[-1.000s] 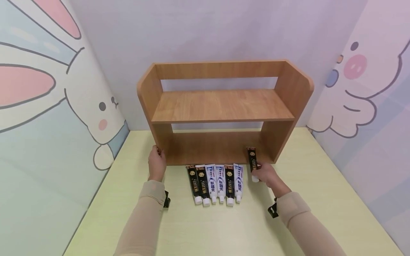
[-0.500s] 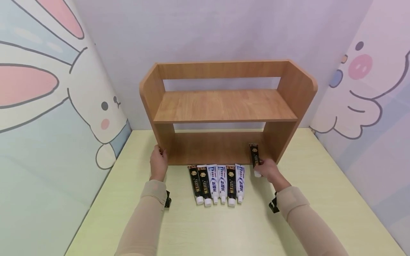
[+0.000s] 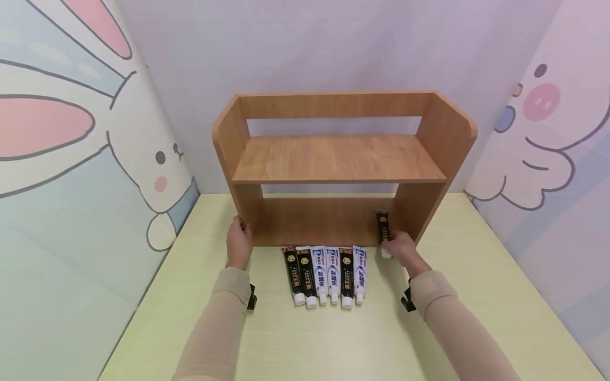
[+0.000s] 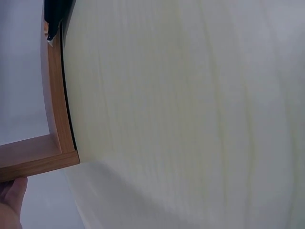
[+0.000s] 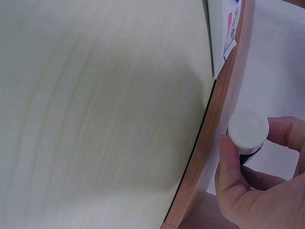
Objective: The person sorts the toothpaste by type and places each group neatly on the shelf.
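My right hand (image 3: 399,247) pinches a black toothpaste tube (image 3: 383,226) near its white cap. The tube lies over the right end of the lower board of a wooden two-tier shelf (image 3: 338,159), crimped end toward the back. In the right wrist view, thumb and fingers hold the tube just behind the round white cap (image 5: 249,131). My left hand (image 3: 239,243) holds the shelf's left side panel low at its front edge; the left wrist view shows only part of this hand (image 4: 12,205), against the panel's outer face.
Several toothpaste tubes, black ones (image 3: 307,275) and white-and-blue ones (image 3: 333,275), lie side by side before the shelf on the pale table (image 3: 329,344), caps toward me. Walls with cartoon animals (image 3: 157,180) enclose the table.
My right hand has carried the black toothpaste tube a little farther back over the lower board. The left hand stays at the side panel; the whole view has shifted slightly.
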`<action>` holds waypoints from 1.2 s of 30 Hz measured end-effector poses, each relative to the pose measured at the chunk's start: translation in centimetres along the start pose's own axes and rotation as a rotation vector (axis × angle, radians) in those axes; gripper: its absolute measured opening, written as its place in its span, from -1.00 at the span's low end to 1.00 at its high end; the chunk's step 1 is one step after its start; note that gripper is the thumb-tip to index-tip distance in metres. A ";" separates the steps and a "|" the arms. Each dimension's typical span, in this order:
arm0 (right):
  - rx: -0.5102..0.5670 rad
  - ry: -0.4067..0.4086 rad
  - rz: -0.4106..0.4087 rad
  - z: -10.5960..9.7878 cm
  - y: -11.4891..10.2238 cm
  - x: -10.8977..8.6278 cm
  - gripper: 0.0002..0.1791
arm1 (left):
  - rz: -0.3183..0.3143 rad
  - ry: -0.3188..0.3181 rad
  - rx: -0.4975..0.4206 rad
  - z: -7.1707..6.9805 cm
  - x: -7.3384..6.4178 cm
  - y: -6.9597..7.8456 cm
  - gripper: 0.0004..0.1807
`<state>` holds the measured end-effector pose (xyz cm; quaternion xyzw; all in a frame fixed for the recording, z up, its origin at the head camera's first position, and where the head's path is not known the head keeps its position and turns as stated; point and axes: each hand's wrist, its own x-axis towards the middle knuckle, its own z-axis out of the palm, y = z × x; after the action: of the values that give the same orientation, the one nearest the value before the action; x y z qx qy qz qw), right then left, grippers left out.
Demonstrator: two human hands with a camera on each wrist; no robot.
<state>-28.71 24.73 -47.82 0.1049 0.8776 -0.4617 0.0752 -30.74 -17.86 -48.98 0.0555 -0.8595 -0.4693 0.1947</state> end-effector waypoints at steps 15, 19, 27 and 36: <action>-0.050 0.032 0.035 0.1 0.1 1.5 -0.35 | -0.024 -0.005 0.013 0.1 -0.2 0.5 -0.73; -0.072 0.040 0.024 0.2 0.3 1.9 -0.34 | -0.047 -0.008 0.008 0.0 -0.2 0.6 -0.70; -0.061 0.032 0.031 0.1 0.2 2.1 -0.35 | -0.044 -0.007 0.005 0.0 -0.3 0.6 -0.69; -0.075 0.036 0.027 0.1 0.2 2.4 -0.38 | -0.049 -0.001 -0.003 0.0 -0.4 0.7 -0.67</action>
<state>-31.01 25.01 -48.57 0.1222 0.8939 -0.4256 0.0698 -30.28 -17.34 -48.49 0.0762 -0.8573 -0.4752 0.1827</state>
